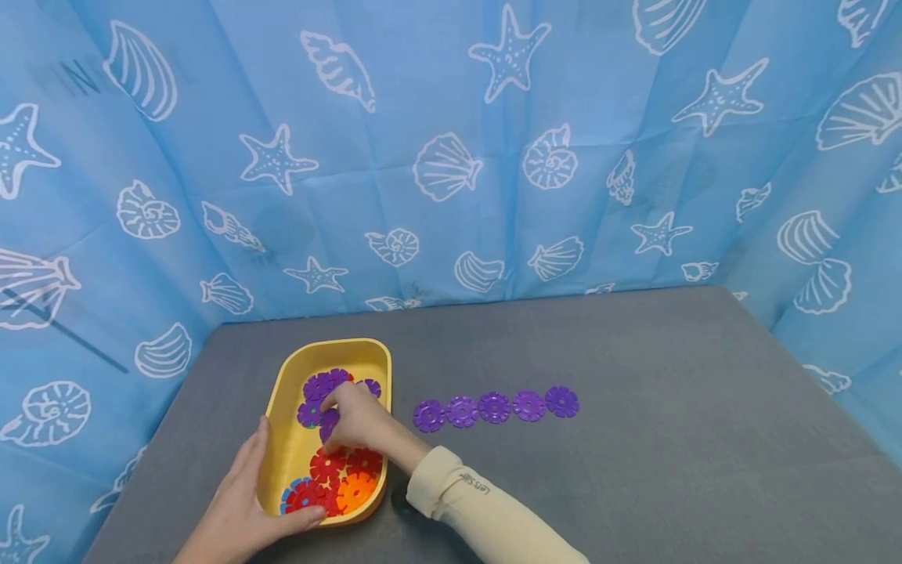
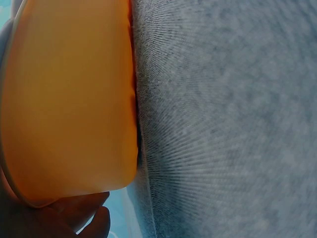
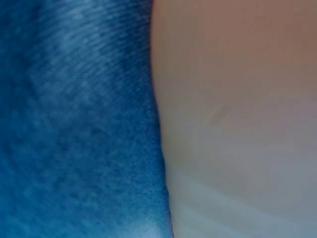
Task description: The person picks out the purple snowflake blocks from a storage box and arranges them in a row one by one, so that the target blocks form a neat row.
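Observation:
A yellow plastic bin (image 1: 282, 384) sits on the left part of the table. Its near left corner is held by my left hand (image 1: 236, 493), the thumb over the front rim and the fingers along the side. In the left wrist view the bin's wall (image 2: 69, 99) fills the left side, with fingers (image 2: 94, 220) below it. My right hand (image 1: 359, 415) reaches into the bin, with a notched purple disc (image 1: 328, 427) between its curled fingers and thumb, partly covered. Around it lie purple discs (image 1: 319, 386), red discs (image 1: 327, 468) and an orange disc (image 1: 355, 492).
Several purple notched discs (image 1: 495, 407) lie in a row on the grey table (image 1: 634, 470), right of the bin. A blue curtain (image 1: 451, 219) printed with shells and starfish hangs behind the table. The right wrist view shows mostly skin and blue-looking fabric (image 3: 79, 124), blurred.

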`<action>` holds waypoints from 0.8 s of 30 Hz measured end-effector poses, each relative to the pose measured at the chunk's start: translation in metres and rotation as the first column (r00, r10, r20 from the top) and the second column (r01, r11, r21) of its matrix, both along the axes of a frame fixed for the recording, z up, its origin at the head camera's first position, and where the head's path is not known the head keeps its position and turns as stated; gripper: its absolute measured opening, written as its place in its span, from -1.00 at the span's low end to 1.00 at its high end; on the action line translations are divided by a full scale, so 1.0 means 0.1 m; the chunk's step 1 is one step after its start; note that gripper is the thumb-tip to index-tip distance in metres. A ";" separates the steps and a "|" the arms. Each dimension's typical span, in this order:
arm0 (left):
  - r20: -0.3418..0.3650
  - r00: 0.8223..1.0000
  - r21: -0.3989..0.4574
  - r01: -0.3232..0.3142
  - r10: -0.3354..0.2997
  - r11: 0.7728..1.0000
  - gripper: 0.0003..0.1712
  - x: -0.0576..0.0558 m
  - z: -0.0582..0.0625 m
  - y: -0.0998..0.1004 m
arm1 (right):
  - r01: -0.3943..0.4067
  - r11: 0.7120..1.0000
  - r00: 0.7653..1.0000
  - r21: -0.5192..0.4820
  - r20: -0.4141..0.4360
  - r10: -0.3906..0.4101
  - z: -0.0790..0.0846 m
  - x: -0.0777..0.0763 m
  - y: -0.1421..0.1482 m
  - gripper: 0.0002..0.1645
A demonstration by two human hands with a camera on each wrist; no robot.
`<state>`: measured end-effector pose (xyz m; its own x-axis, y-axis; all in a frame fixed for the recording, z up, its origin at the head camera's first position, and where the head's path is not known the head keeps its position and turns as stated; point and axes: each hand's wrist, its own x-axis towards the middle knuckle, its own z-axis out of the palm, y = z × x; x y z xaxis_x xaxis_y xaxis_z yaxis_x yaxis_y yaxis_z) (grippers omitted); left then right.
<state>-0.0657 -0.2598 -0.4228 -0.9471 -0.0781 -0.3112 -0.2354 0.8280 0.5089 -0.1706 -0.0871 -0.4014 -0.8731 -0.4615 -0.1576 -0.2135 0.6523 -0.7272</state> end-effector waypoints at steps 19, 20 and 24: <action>0.005 1.000 -0.007 0.005 -0.004 1.000 0.69 -0.01 -0.01 0.00 | -0.101 0.956 0.995 -0.276 -0.042 0.093 0.04 0.00 0.12 -0.39; 0.004 1.000 -0.008 0.007 -0.007 1.000 0.69 -0.01 -0.01 0.00 | -0.109 0.949 0.994 -0.297 -0.056 0.097 0.04 -0.01 0.14 -0.39; 0.002 1.000 -0.003 0.008 -0.008 1.000 0.68 -0.01 0.00 0.00 | -0.136 0.918 0.991 -0.373 -0.047 0.128 0.05 -0.01 0.22 -0.38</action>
